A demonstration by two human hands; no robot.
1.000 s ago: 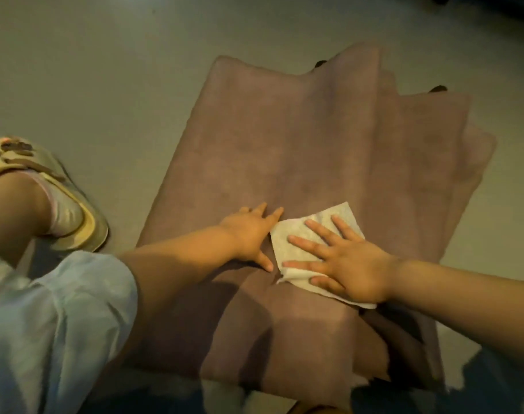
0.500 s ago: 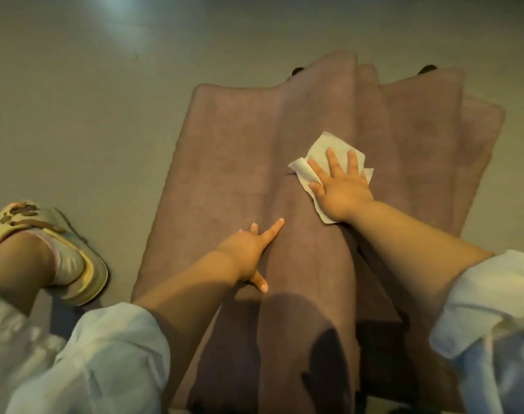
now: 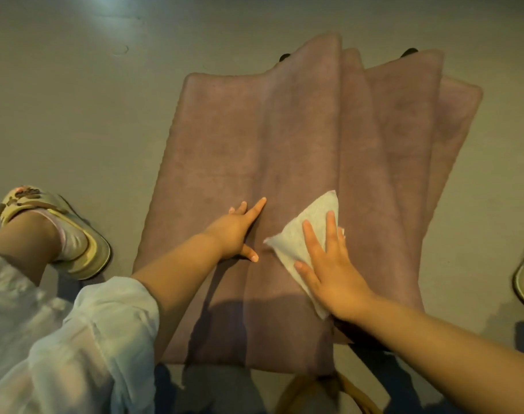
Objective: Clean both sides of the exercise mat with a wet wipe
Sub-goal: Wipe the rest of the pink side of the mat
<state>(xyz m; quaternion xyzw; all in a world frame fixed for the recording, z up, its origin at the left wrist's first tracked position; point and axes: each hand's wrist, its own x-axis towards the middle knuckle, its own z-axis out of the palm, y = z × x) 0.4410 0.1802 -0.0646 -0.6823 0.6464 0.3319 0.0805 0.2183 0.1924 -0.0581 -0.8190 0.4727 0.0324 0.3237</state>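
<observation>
Since half a second ago slid toward 6 o'clock, flat right hand [image 3: 329,273] presses wet wipe [image 3: 299,234], partly hidden, on exercise mat [image 3: 234,138]; left hand [image 3: 237,228] flat

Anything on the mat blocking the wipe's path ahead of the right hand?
Nothing visible. The right hand presses the white wet wipe flat on the mauve folded exercise mat; beyond it only raised creases. The left hand rests alongside, apart from the wipe.

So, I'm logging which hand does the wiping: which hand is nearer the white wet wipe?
Right. The right hand presses flat on the white wet wipe; the left hand rests on the mauve exercise mat just left of it, not touching.
</observation>
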